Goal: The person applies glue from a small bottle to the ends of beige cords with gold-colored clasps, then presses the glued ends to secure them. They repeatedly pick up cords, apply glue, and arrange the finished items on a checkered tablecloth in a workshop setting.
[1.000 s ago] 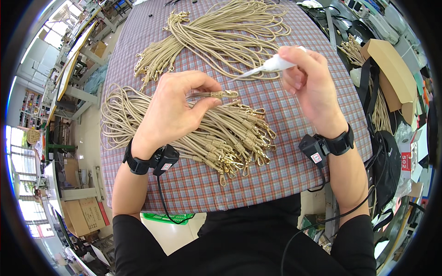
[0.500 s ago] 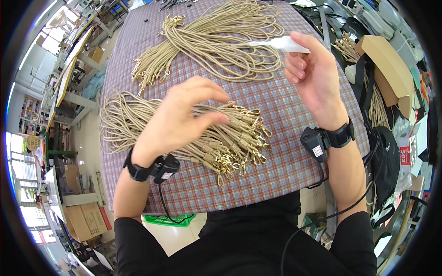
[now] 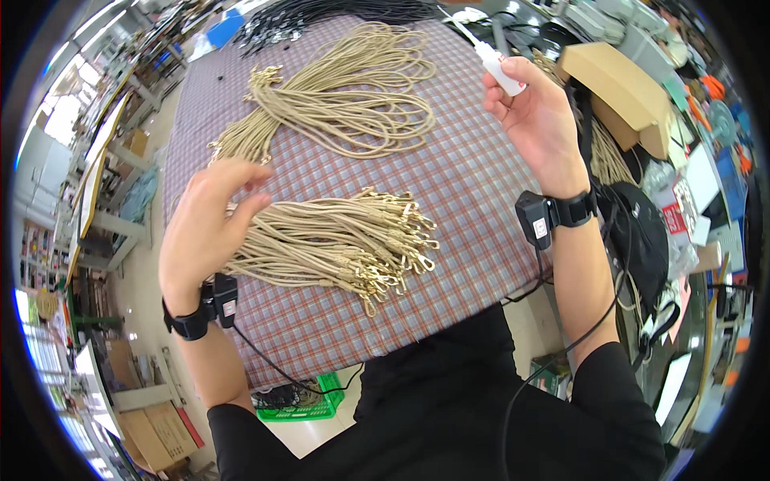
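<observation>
My left hand (image 3: 210, 220) hovers over the left end of a near bundle of beige cords with brass clasps (image 3: 337, 244), fingers loosely curled and holding nothing. My right hand (image 3: 537, 120) is raised at the right and grips a small white squeeze bottle with a thin nozzle (image 3: 496, 62) pointing up and away. A second, larger bundle of beige cords (image 3: 345, 104) lies farther back on the checked tablecloth (image 3: 473, 200). Both wrists wear black bands with small devices.
A pile of black cords (image 3: 337, 12) lies at the table's far edge. A brown cardboard box (image 3: 618, 80) and more beige cords sit to the right, with a black bag (image 3: 642, 240) beside the table. A green crate (image 3: 301, 405) stands on the floor below.
My left hand has let go of the cord it held and moved left over the near bundle. My right hand has lifted the white bottle up and to the right.
</observation>
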`<state>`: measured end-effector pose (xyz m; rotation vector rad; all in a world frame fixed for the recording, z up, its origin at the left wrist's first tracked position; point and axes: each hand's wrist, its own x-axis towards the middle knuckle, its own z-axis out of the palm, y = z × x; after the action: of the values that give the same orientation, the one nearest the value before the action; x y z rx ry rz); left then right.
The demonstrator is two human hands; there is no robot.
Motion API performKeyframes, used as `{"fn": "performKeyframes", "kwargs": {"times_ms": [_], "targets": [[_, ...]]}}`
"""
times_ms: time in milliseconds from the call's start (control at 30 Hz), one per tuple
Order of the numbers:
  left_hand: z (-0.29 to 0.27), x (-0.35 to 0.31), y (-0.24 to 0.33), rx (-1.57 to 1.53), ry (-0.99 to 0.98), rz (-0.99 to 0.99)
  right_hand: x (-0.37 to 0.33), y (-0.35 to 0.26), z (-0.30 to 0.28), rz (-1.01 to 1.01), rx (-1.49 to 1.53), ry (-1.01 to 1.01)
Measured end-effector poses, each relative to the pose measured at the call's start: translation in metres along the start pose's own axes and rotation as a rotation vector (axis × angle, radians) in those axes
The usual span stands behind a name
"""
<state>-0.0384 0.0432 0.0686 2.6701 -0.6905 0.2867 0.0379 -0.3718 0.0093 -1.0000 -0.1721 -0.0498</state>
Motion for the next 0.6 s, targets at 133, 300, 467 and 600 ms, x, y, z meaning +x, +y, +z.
{"fn": "performKeyframes", "kwargs": {"times_ms": [133, 300, 467, 600], "targets": [[0.002, 0.0, 0.002, -0.02, -0.092, -0.031, -0.072, -0.009, -0.019, -0.065, -0.127, -0.034], [0.011, -0.004, 0.014, 0.008, -0.077, 0.102, -0.203, 0.023, -0.047, -0.009, -0.23, 0.156], [0.015, -0.003, 0.01, -0.02, -0.154, 0.059, -0.334, 0.036, -0.079, 0.077, -0.643, 0.233], [0.02, -0.004, 0.012, -0.002, -0.181, 0.077, -0.415, 0.057, -0.123, 0.208, -0.723, 0.486]]}}
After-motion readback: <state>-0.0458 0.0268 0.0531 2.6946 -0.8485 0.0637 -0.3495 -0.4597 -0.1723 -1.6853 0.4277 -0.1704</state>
